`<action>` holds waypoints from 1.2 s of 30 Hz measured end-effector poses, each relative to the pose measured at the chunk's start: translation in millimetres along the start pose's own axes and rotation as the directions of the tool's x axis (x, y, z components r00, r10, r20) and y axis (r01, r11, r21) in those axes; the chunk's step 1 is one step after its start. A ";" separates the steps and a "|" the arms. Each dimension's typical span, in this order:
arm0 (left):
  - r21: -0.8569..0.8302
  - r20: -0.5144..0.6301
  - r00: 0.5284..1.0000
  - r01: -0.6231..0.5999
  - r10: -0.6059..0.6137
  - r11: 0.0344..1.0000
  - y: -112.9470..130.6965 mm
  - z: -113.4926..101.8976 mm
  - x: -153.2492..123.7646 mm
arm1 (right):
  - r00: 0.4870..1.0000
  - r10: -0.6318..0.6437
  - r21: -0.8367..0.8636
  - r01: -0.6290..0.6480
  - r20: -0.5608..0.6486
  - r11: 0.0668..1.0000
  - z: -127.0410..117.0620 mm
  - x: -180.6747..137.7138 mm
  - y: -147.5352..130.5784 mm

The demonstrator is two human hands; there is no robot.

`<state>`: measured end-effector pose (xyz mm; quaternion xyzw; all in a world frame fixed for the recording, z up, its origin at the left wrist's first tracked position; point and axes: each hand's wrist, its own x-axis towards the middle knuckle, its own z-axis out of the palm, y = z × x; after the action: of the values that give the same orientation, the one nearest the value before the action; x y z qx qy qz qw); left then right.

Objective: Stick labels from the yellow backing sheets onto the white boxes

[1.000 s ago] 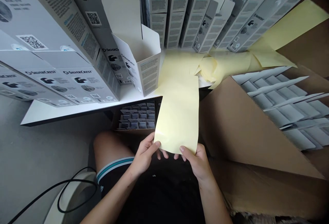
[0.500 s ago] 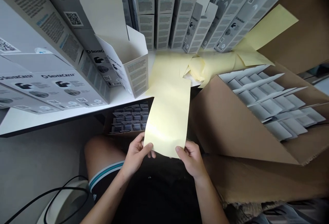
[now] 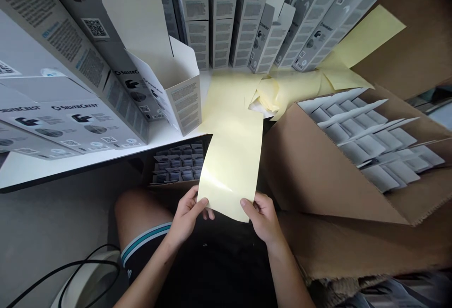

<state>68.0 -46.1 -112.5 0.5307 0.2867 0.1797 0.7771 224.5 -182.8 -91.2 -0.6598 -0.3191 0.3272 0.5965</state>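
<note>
A pale yellow paper strip (image 3: 231, 166) hangs over the table edge toward my lap, its near end between my two hands. My left hand (image 3: 190, 208) pinches the near left corner, thumb on top and fingers underneath. At the near right corner, my right hand (image 3: 260, 213) grips the same strip in the same way. The strip bends slightly and catches light near its lower end. Its far part meets more yellow paper (image 3: 226, 89) on the table, where a crumpled yellow piece (image 3: 267, 95) lies.
An open white carton (image 3: 183, 103) stands left on the white table (image 3: 70, 166), beside stacked SilverCrest boxes (image 3: 77, 122). More upright boxes (image 3: 222, 20) line the back. At right, a large cardboard box (image 3: 318, 171) holds several white cartons. Another box of packed items (image 3: 178, 162) sits below the table.
The strip's near end has tilted, its right corner dropping slightly lower. Both hands keep nearly the same place and grip. The view has shifted a little.
</note>
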 end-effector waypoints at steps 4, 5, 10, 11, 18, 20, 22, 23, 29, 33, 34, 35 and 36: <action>0.191 -0.131 0.982 -0.108 0.135 0.976 -3.3 -0.2 -1.8 | 0.998 -0.065 -0.081 0.063 -0.020 0.995 0.0 -0.4 -2.1; 0.292 -0.191 0.951 -0.183 0.244 0.939 -3.5 0.0 -1.9 | 0.997 -0.081 -0.107 0.079 -0.016 0.991 0.2 -0.6 -2.8; 0.644 -0.038 0.752 -0.484 0.658 0.592 9.9 6.1 3.7 | 0.997 -0.073 -0.136 0.075 0.017 0.988 1.3 -1.1 -3.5; 0.650 0.028 0.750 -0.516 0.661 0.557 14.4 8.7 5.9 | 0.998 -0.056 -0.111 0.057 0.012 0.992 1.4 -1.1 -2.7; 0.650 0.230 0.787 -0.562 0.573 0.511 25.3 23.5 20.1 | 0.986 0.169 0.092 -0.168 0.007 0.981 0.5 -0.1 4.1; 0.706 0.249 0.761 -0.566 0.599 0.426 25.3 25.0 19.8 | 0.983 0.185 0.087 -0.185 0.013 0.979 -0.2 0.1 3.3; 0.777 0.247 0.716 -0.549 0.653 0.308 28.5 26.2 17.4 | 0.988 0.154 0.058 -0.156 0.032 0.986 -1.2 -0.6 0.5; 0.807 0.255 0.695 -0.536 0.673 0.248 31.6 26.7 15.7 | 0.991 0.122 0.031 -0.123 0.047 0.992 -1.8 -1.2 -1.5; 0.791 0.456 0.699 -0.602 0.551 0.109 59.2 26.1 7.3 | 0.977 -0.065 -0.197 0.107 0.205 0.975 -2.9 -6.7 -23.9; 0.746 0.516 0.675 -0.657 0.527 0.110 69.6 24.9 3.9 | 0.956 -0.159 -0.257 0.222 0.247 0.941 1.5 -7.6 -40.9; 0.733 0.524 0.665 -0.671 0.533 0.117 70.2 25.1 2.9 | 0.955 -0.177 -0.260 0.238 0.240 0.936 2.7 -7.6 -44.2; 0.718 0.522 0.656 -0.683 0.545 0.134 70.2 25.3 1.9 | 0.955 -0.189 -0.263 0.247 0.230 0.933 3.8 -7.7 -47.1; 0.700 0.516 0.650 -0.695 0.558 0.163 70.0 25.7 0.7 | 0.956 -0.193 -0.269 0.250 0.221 0.930 4.7 -7.8 -49.5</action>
<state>86.6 -38.1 -40.8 0.9209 0.0347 0.2779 0.2712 214.6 -182.2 -41.9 -0.6663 -0.4925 0.2679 0.4916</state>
